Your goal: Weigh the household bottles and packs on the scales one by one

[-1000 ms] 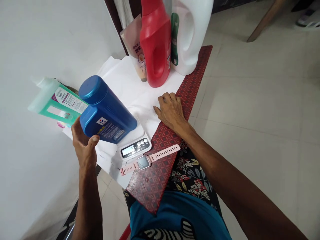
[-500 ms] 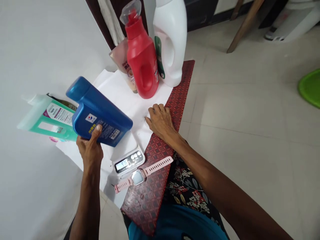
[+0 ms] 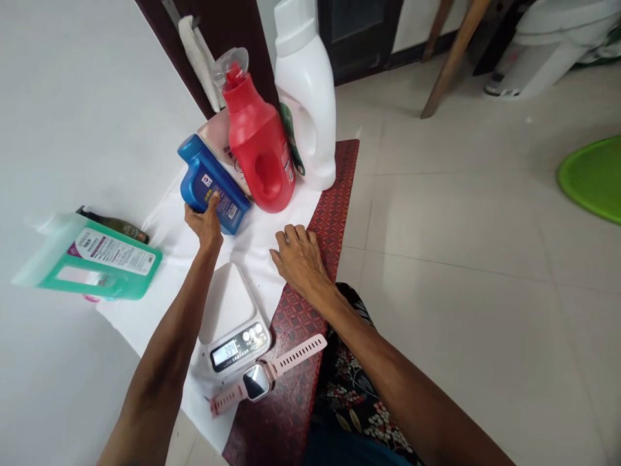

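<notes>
My left hand (image 3: 206,223) is wrapped round a blue bottle (image 3: 213,181) at the back of the table, thumb on its printed label. The bottle stands beside a pale tube (image 3: 217,133) and a red handled detergent bottle (image 3: 259,139). My right hand (image 3: 299,255) lies palm down on the white sheet (image 3: 257,278) by the table edge, fingers stretched out and holding nothing. Closer to me is a white digital kitchen scale (image 3: 228,307) with a bare plate; its lit display seems to read 394. A pink-strapped smartwatch (image 3: 256,382) lies in front of it.
Left, against the wall, stand a green translucent jug (image 3: 148,272) and a dark bottle (image 3: 121,226). A tall white detergent bottle (image 3: 310,84) stands back right. The red patterned table (image 3: 342,168) ends at the right, above a tiled floor (image 3: 460,226). A green round object (image 3: 592,178) is far right.
My left hand has carried the blue bottle from over the scale to the back, beside the red bottle. The display went from about 976 to about 394. My right hand stayed on the sheet.
</notes>
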Demonstrator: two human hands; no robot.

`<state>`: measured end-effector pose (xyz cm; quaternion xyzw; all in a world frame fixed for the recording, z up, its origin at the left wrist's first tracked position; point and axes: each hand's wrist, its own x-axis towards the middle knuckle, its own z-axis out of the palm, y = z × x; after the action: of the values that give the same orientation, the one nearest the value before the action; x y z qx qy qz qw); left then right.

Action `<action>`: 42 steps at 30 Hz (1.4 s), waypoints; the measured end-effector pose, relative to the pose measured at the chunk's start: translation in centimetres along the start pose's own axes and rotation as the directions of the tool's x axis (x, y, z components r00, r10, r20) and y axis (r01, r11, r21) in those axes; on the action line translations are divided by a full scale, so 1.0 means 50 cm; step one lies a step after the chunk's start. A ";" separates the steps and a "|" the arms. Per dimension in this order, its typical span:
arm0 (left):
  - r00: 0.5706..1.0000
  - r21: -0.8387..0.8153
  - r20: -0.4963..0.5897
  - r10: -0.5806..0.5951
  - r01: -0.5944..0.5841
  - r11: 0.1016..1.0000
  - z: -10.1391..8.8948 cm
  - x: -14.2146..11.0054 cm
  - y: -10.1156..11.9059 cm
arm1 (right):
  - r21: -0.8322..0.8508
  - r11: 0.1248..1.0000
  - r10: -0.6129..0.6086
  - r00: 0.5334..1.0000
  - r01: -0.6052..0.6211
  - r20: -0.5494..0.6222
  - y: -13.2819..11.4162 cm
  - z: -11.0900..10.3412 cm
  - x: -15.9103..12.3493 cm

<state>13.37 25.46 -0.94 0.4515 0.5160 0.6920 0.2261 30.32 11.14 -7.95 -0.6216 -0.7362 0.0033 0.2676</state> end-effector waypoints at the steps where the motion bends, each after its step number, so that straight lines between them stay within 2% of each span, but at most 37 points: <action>1: 1.000 -0.002 -0.012 0.003 -0.003 1.000 0.007 -0.001 -0.006 | -0.007 1.000 -0.001 1.000 0.001 0.000 0.000 -0.001 0.000; 4: 1.000 0.030 -0.009 0.005 -0.004 1.000 0.014 -0.017 -0.016 | -0.032 0.999 -0.005 1.000 0.005 0.009 -0.002 -0.005 0.000; 9: 0.984 0.099 0.168 -0.056 0.040 0.994 0.012 -0.058 -0.006 | -0.095 0.995 -0.024 1.000 0.025 0.013 -0.002 -0.002 -0.004; 11: 0.971 0.132 0.229 -0.072 0.042 0.990 0.003 -0.070 0.003 | -0.117 0.992 -0.055 0.998 0.055 0.006 0.003 0.002 -0.005; 13: 0.966 0.179 0.246 -0.083 0.039 0.983 -0.022 -0.080 0.014 | -0.135 0.987 -0.087 0.996 0.086 -0.007 0.008 0.005 -0.008; 15: 0.973 0.228 0.226 -0.042 -0.011 0.974 -0.072 -0.088 0.027 | -0.147 0.983 -0.114 0.993 0.110 -0.017 0.013 0.007 -0.010; 18: 0.977 0.328 0.125 0.173 -0.206 0.922 -0.192 -0.081 0.044 | -0.148 0.981 -0.131 0.991 0.126 -0.020 0.017 0.010 -0.012; 20: 0.934 0.470 -0.012 0.356 -0.309 0.827 -0.287 -0.058 0.055 | -0.138 0.983 -0.128 0.992 0.124 -0.020 0.019 0.012 -0.012; 21: 0.899 0.558 -0.090 0.430 -0.312 0.769 -0.334 -0.043 0.060 | -0.132 0.984 -0.125 0.992 0.121 -0.020 0.019 0.013 -0.011; 22: 0.866 0.635 -0.157 0.474 -0.279 0.720 -0.379 -0.025 0.065 | -0.127 0.984 -0.125 0.992 0.121 -0.020 0.020 0.014 -0.011; 24: 0.823 0.723 -0.299 0.484 -0.136 0.677 -0.455 0.013 0.072 | -0.119 0.985 -0.132 0.991 0.128 -0.023 0.021 0.017 -0.010; 27: 0.758 0.703 -0.514 0.401 0.105 0.703 -0.535 0.067 0.071 | -0.107 0.984 -0.149 0.988 0.143 -0.043 0.023 0.020 -0.010; 28: 0.745 0.667 -0.559 0.364 0.144 0.731 -0.554 0.083 0.068 | -0.102 0.984 -0.153 0.987 0.147 -0.049 0.024 0.021 -0.010; 29: 0.752 0.619 -0.579 0.316 0.153 0.770 -0.571 0.097 0.064 | -0.100 0.984 -0.156 0.986 0.150 -0.055 0.025 0.022 -0.010; 30: 0.777 0.559 -0.574 0.257 0.142 0.817 -0.585 0.109 0.059 | -0.100 0.984 -0.157 0.986 0.151 -0.058 0.026 0.023 -0.010; 32: 0.853 0.440 -0.497 0.157 0.092 0.893 -0.608 0.128 0.051 | -0.112 0.983 -0.153 0.986 0.146 -0.059 0.026 0.024 -0.010; 34: 0.897 0.373 -0.423 0.128 0.044 0.927 -0.621 0.140 0.046 | -0.130 0.982 -0.144 0.988 0.136 -0.051 0.025 0.024 -0.009; 37: 0.905 0.344 -0.390 0.167 -0.025 0.939 -0.617 0.146 0.045 | -0.148 0.982 -0.119 0.992 0.113 -0.030 0.020 0.025 -0.008; 40: 0.912 0.295 -0.374 0.166 -0.053 0.954 -0.587 0.131 0.052 | -0.169 0.983 -0.077 0.997 0.076 -0.002 0.015 0.026 -0.006; 42: 0.897 0.272 -0.407 0.174 -0.063 0.960 -0.561 0.109 0.060 | -0.177 0.983 -0.055 0.998 0.057 0.015 0.013 0.027 -0.004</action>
<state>-12.91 14.29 2.26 0.3446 0.6079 0.7153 0.0056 30.39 11.54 -9.39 -0.6221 -0.7520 -0.0668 0.2075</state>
